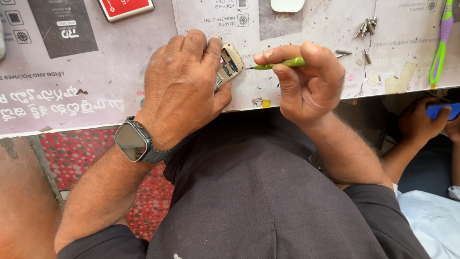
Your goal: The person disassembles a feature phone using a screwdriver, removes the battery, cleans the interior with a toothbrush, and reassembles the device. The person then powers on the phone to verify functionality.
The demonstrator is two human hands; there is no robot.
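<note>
My left hand (184,81) presses down on a small opened phone (230,64) lying on the poster-covered worktop (311,29); only the phone's beige end with its exposed inner parts shows past my fingers. My right hand (306,81) pinches a thin green screwdriver (282,63), held level, with its tip pointing left at the phone's open end. A dark smartwatch (132,141) sits on my left wrist.
Several loose screws (366,26) and bits lie at the back right. A green and purple tool (442,43) rests at the far right, a red box (125,7) at the top. Another person's hand (421,120) holds a blue phone (443,110) beside me.
</note>
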